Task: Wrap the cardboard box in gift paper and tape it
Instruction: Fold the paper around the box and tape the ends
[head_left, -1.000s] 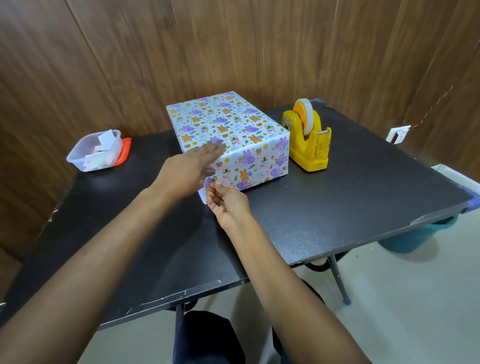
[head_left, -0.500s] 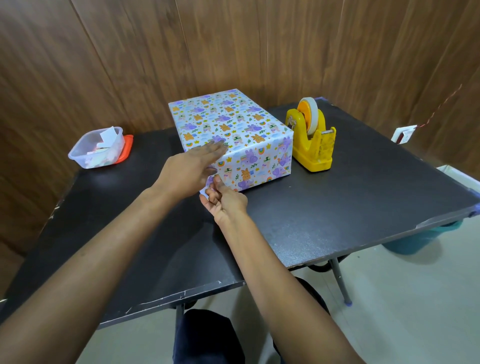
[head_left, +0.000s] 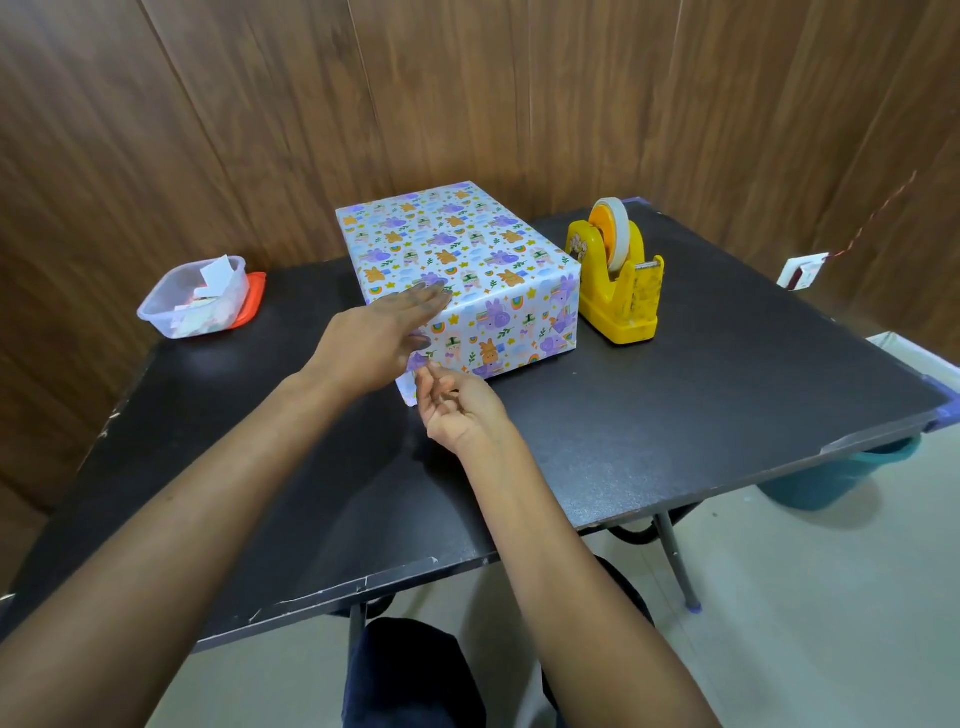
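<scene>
- Head view, far left: a clear plastic container (head_left: 192, 299) of paper scraps sits on the tabletop (head_left: 675, 415), well apart from the work.
- Left hand (head_left: 374, 338): fingers straight, lying flat on the near top edge of the wrapped cardboard box (head_left: 467, 249), gripping nothing. The box stands mid-tabletop, toward the back.
- Gift paper flap (head_left: 407, 391): loose at the box's near left corner, untaped.
- Right hand (head_left: 457, 410): palm up, fingers loosely curled, tips at the flap. We cannot tell whether they pinch it.
- We advise pressing down with the left hand, creasing the flap tight against the end face, then taping.
- Tape dispenser (head_left: 618, 280): just beside the box's right side, within reach.
</scene>
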